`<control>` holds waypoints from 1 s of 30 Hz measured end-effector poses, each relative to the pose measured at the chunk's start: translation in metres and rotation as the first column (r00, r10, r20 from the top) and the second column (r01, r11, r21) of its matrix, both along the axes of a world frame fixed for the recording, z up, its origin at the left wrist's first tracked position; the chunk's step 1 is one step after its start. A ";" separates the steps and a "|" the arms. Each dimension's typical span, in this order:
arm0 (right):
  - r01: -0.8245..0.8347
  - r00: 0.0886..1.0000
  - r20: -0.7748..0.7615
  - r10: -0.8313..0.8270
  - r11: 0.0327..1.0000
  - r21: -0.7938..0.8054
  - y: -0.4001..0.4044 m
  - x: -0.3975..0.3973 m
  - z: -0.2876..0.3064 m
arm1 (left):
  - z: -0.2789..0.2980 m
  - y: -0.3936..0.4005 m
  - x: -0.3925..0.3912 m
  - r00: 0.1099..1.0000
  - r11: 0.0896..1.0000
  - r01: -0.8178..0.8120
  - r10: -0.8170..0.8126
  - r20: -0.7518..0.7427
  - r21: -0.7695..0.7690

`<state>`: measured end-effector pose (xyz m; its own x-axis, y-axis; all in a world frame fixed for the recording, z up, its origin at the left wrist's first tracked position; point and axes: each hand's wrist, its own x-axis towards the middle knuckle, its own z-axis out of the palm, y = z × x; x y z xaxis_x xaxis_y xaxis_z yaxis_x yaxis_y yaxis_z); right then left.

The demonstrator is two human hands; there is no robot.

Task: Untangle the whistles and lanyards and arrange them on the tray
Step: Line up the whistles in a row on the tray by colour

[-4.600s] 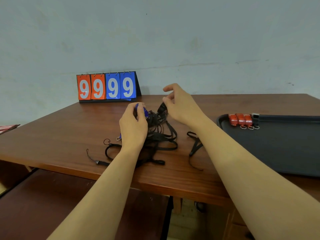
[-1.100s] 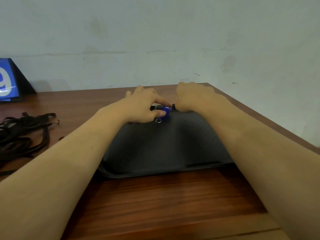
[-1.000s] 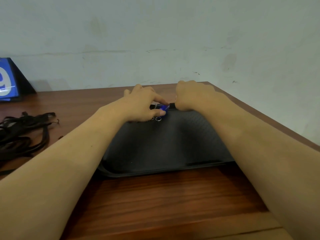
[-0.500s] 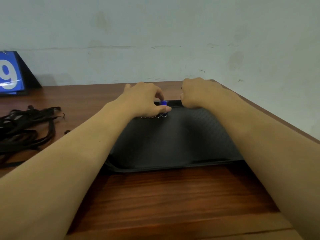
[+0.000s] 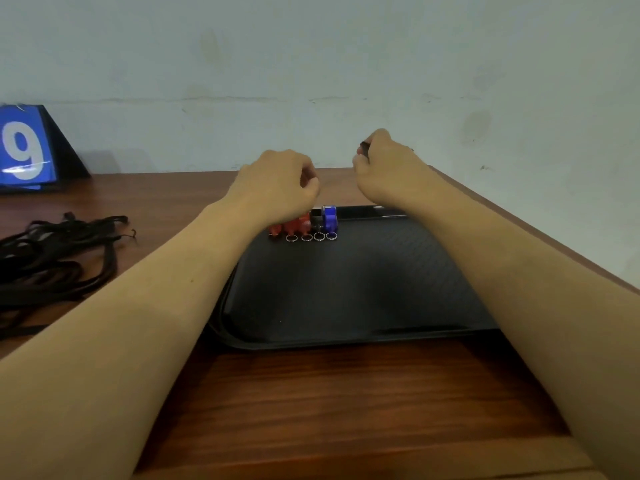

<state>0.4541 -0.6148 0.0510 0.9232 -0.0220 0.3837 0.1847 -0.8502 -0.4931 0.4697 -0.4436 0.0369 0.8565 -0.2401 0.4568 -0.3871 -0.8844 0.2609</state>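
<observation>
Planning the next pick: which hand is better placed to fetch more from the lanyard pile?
Probably the left hand. It appears to hold nothing and is on the same side as the lanyard pile, left of the tray. The right hand is farther away and seems to pinch something small and dark.

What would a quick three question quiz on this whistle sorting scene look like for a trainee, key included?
1. True or false: the blue whistle stands at the right end of the row on the tray.
2. Where do the black lanyards lie?
A. on the tray
B. on the table, left of the tray
C. draped over the scoreboard
3. Fill in: the whistle between the red whistles and the blue one is ____.

Key: 1 true; 2 B; 3 black.

Note: the left hand holds nothing visible; the right hand pinches something small and dark that cannot be identified.
</observation>
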 end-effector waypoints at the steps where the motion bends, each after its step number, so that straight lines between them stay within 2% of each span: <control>1: -0.027 0.999 0.037 0.025 0.997 0.067 0.000 -0.001 0.002 | 0.001 0.001 -0.001 1.000 0.999 0.005 -0.004 0.023 -0.032; 4: -0.089 0.995 0.073 0.075 0.972 0.218 0.000 -0.005 0.006 | 0.002 0.004 -0.002 0.996 0.994 -0.010 0.020 0.088 -0.108; 9: -0.037 0.989 -0.098 0.106 0.843 0.537 0.004 -0.002 0.010 | 0.001 0.006 0.000 0.987 0.989 -0.048 0.067 0.144 -0.138; 15: -0.130 0.959 -0.167 0.230 0.878 0.461 0.002 -0.005 0.006 | -0.001 0.006 0.001 0.982 0.988 -0.055 0.079 0.169 -0.146; 18: -0.124 0.973 -0.122 0.197 0.888 0.443 0.001 -0.005 0.004 | -0.003 0.008 0.002 0.982 0.985 -0.062 0.089 0.164 -0.162; 21: -0.116 0.975 -0.107 0.192 0.862 0.494 -0.001 -0.008 0.007 | -0.004 0.011 0.005 0.977 0.977 -0.085 0.121 0.178 -0.196; 26: -0.095 0.924 -0.284 0.255 0.874 0.477 -0.001 -0.018 0.013 | -0.004 0.025 0.004 0.953 0.950 -0.194 0.242 0.182 -0.246; 30: -0.037 0.873 -0.442 0.207 0.931 0.363 -0.003 -0.015 0.004 | -0.010 0.029 0.007 0.949 0.933 -0.249 0.288 0.124 -0.260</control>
